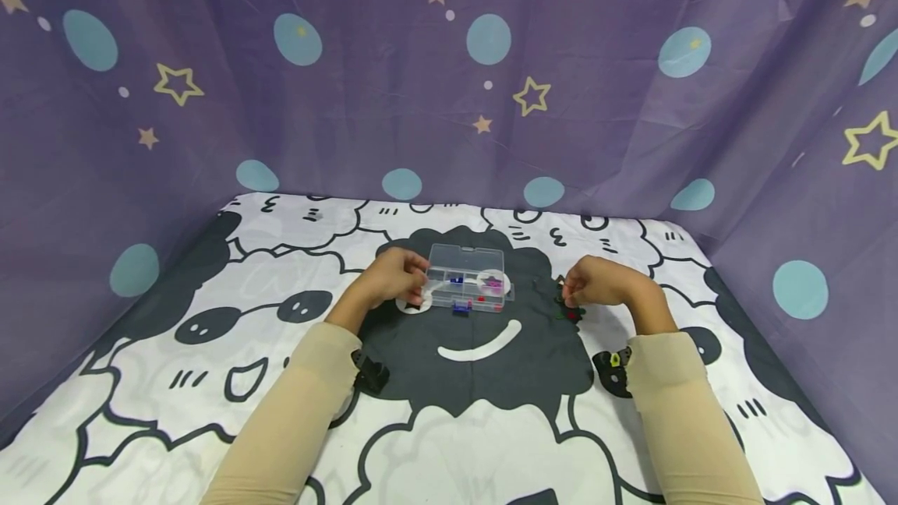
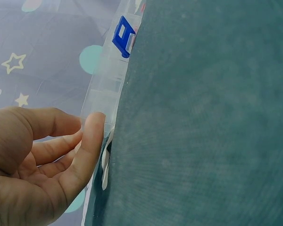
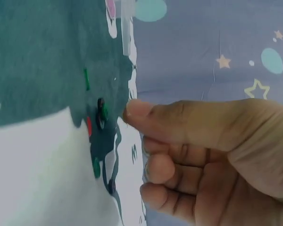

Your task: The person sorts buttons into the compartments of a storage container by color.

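A clear plastic compartment box (image 1: 466, 279) stands with its lid (image 1: 466, 257) raised. Blue latches show on it, one of them a blue latch (image 2: 124, 36). My left hand (image 1: 398, 277) pinches the left end of the box between thumb and fingers. Inside lie small blue, pink and red pieces (image 1: 493, 284); their kind is too small to tell. My right hand (image 1: 596, 283) hovers over small round pieces (image 3: 102, 113) in green, black and red on the cloth. Its thumb (image 3: 140, 109) stands apart from the visible curled fingers, and no held thing shows.
A black-and-white cartoon cloth (image 1: 477, 365) covers the table. Behind it and at the sides hangs a purple curtain (image 1: 393, 100) with stars and blue ovals. Black wrist cameras (image 1: 370, 372) sit below the hands.
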`<action>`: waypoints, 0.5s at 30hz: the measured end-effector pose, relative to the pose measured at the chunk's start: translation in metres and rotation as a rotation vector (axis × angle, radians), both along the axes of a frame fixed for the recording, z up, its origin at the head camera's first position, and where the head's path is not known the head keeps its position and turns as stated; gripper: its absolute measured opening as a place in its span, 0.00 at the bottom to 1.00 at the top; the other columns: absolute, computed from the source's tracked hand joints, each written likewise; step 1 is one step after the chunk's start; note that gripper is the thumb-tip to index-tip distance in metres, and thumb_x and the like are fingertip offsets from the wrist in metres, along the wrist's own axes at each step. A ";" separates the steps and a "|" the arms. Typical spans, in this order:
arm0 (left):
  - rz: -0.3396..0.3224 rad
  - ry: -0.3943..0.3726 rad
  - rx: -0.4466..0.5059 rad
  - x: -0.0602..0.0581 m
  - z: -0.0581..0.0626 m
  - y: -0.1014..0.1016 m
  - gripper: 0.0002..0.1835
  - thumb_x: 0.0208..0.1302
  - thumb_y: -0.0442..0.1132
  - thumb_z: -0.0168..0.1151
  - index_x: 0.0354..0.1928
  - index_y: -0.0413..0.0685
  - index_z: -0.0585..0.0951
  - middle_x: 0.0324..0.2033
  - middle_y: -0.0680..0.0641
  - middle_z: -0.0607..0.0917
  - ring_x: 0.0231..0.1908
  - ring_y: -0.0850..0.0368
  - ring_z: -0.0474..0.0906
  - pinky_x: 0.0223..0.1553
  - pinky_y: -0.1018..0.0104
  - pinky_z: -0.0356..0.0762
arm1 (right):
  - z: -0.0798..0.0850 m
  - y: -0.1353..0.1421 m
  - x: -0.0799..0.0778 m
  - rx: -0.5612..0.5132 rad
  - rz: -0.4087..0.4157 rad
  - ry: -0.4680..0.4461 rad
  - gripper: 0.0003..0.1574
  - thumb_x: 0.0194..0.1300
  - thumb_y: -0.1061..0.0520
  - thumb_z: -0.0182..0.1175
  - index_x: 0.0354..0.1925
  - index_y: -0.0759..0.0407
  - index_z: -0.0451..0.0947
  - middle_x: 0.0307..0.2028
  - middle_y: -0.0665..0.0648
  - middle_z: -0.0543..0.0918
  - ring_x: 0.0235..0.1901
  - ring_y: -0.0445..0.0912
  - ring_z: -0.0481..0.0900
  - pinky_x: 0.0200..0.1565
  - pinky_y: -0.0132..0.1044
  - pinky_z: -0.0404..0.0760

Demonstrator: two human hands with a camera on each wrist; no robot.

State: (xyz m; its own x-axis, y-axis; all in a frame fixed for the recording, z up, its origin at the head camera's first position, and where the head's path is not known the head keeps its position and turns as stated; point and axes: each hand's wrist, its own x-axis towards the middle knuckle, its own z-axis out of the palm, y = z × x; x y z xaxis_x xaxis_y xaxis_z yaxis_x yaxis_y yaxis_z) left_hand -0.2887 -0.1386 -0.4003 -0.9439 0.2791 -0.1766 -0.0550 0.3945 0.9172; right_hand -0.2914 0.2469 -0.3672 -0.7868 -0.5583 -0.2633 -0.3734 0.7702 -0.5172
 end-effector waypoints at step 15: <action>-0.001 -0.002 -0.005 -0.002 -0.002 -0.001 0.17 0.72 0.26 0.56 0.60 0.29 0.77 0.42 0.36 0.81 0.25 0.53 0.84 0.32 0.60 0.90 | -0.009 0.006 -0.004 0.053 -0.026 -0.097 0.04 0.56 0.68 0.68 0.31 0.60 0.84 0.24 0.47 0.84 0.25 0.39 0.74 0.30 0.31 0.73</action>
